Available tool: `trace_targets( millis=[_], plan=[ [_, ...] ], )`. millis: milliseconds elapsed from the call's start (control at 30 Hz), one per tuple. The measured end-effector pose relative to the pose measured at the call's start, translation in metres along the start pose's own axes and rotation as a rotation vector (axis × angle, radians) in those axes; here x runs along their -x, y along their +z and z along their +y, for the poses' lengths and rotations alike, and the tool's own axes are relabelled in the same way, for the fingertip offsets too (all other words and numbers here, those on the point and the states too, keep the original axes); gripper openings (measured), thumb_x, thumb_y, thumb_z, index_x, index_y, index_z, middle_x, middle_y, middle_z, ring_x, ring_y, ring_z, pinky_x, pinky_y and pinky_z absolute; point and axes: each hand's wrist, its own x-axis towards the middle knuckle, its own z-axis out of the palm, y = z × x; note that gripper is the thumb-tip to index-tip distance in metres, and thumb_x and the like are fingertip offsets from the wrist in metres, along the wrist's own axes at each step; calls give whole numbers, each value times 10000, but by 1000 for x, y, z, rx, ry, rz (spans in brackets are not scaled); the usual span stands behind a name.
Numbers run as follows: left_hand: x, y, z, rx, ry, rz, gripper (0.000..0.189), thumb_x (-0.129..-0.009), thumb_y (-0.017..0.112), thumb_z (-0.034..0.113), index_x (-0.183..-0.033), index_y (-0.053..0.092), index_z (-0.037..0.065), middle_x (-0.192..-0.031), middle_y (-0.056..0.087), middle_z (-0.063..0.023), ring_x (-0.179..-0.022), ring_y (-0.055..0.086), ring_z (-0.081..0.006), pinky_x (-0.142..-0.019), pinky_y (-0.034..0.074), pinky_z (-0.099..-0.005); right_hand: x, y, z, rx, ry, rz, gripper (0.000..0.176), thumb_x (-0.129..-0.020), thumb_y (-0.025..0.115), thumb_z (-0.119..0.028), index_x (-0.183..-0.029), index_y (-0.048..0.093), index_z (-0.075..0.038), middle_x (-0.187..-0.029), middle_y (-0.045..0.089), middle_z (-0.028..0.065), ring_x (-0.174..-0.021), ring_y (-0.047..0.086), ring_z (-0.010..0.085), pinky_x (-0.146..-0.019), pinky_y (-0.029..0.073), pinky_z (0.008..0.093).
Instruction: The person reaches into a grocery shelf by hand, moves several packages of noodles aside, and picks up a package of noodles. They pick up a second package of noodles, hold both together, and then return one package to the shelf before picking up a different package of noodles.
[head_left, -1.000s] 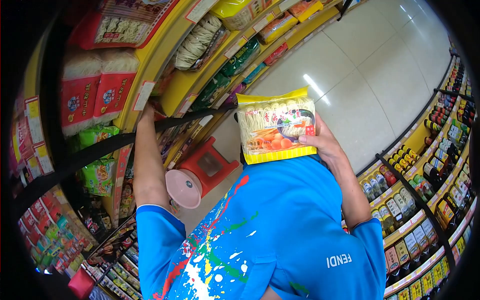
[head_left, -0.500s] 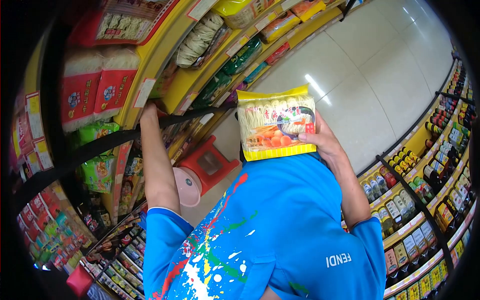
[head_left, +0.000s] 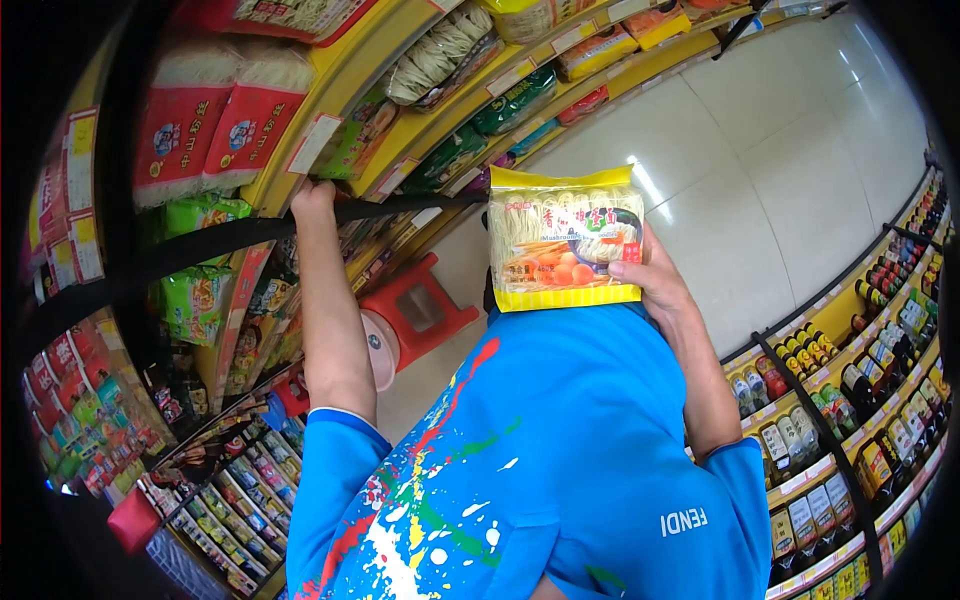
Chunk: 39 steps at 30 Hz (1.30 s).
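Observation:
My right hand (head_left: 660,275) grips the right side of a clear and yellow pack of mushroom egg noodles (head_left: 566,240), thumb on its front and the other fingers behind. The pack stands in front of my blue shirt, its printed face towards me. My left arm reaches out to the shelf, and my left hand (head_left: 314,200) is at the yellow shelf edge below a white price tag (head_left: 314,143). Its fingers are mostly hidden there. Just beyond that hand, a green packet (head_left: 358,138) sits on the shelf.
Red packs of vermicelli (head_left: 255,125) and green noodle packets (head_left: 197,305) fill the left shelves. A red plastic stool (head_left: 425,310) and a pink basin (head_left: 381,350) stand on the floor below my left arm. Bottles (head_left: 795,440) line the right shelves.
My left hand has drawn back a little from inside the shelf to its edge, and the green packet beyond shows more. The noodle pack stays in my right hand; the view has shifted slightly.

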Motion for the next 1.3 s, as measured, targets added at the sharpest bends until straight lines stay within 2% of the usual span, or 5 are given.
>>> trace_targets(
  millis=[100,433,700,1300],
  plan=[
    [1,1,1,-7,1,43,275,-866,511,136,-1127,552,60,-1212,539,-93,-1134,484,-244,-1014,344,-416,0,1,1,12,-5,-3,884,-622,721,-24,-1360,234,-19,-1259,456,112,-1160,458,195,-1006,343,313],
    [4,3,0,-31,-30,77,288,-875,499,171,-1148,544,87,-1243,521,-63,-1162,460,-204,-1035,314,-370,1,4,-1,5,-12,-18,871,-622,721,-33,-1351,245,-13,-1244,467,110,-1152,463,196,-1003,345,311],
    [8,3,0,-89,-21,9,314,-860,528,210,-1159,537,114,-1260,510,-29,-1178,443,-184,-1025,305,-341,1,2,1,16,-24,-15,883,-618,726,-35,-1355,239,-13,-1251,462,113,-1159,458,198,-1003,345,314],
    [13,7,-1,-79,-17,-42,326,-842,566,212,-1144,544,93,-1225,530,-47,-1152,459,-202,-1026,308,-380,2,3,0,14,-18,-21,886,-613,737,-34,-1350,246,-16,-1246,465,113,-1152,465,199,-1002,350,316]
  ],
)
